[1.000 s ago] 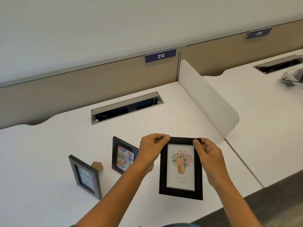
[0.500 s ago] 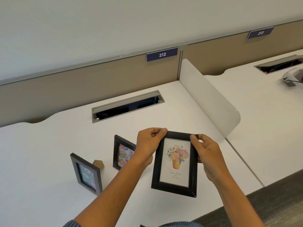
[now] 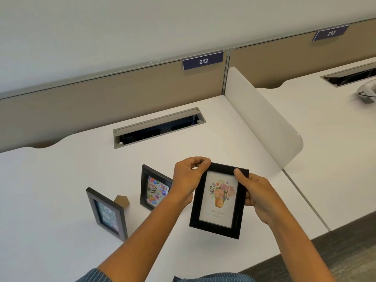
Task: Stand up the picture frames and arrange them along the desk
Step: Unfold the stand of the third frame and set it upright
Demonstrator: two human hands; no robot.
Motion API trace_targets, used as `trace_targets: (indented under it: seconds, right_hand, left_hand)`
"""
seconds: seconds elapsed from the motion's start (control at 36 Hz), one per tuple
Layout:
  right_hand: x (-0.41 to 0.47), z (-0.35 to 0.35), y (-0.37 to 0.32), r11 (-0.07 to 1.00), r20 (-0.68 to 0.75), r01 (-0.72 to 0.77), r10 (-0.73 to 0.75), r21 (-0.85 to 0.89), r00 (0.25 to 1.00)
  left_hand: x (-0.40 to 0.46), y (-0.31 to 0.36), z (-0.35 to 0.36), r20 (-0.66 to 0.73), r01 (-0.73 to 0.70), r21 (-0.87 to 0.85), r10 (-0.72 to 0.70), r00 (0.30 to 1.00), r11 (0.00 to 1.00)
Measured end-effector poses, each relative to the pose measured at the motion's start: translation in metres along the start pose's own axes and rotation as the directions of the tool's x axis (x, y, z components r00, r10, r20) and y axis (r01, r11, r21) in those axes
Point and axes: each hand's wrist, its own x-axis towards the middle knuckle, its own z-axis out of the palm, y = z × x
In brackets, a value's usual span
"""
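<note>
Black glossy rectangular frame (image 3: 219,201) pinched by both hands, tilted.

An office: numbered partition (image 3: 114,102) behind white desks (image 3: 50,180).

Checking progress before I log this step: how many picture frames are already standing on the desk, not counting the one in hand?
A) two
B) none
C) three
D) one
A: the grey frame and the birthday-card frame stand upright on the desk, while the flower-picture frame is held above it by the left hand and the right hand.
</note>
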Motion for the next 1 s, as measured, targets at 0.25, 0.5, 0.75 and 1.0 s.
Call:
trace_targets:
  seconds: [0.25, 0.5, 0.75, 1.0]
  right_hand:
    - [0.017, -0.005, 0.011, 0.996, 0.077, -0.088, 0.087, 0.006, 0.993]
    - [0.036, -0.003, 0.031, 0.997, 0.058, -0.074, 0.075, -0.008, 0.996]
    - [0.055, -0.002, 0.040, 0.999, 0.003, 0.012, -0.012, -0.042, 1.000]
    - [0.066, 0.007, 0.042, 0.996, -0.012, 0.047, -0.048, -0.076, 0.999]
  left_hand:
    - [0.007, -0.011, 0.005, 0.002, 0.001, -0.112, -0.001, 1.000, 0.994]
    - [0.024, -0.025, 0.017, 0.024, -0.006, -0.112, 0.009, 1.000, 0.994]
    - [0.040, -0.033, 0.032, 0.010, -0.013, -0.050, 0.013, 1.000, 0.999]
    - [0.050, -0.036, 0.030, -0.040, -0.007, -0.021, 0.006, 0.999, 1.000]
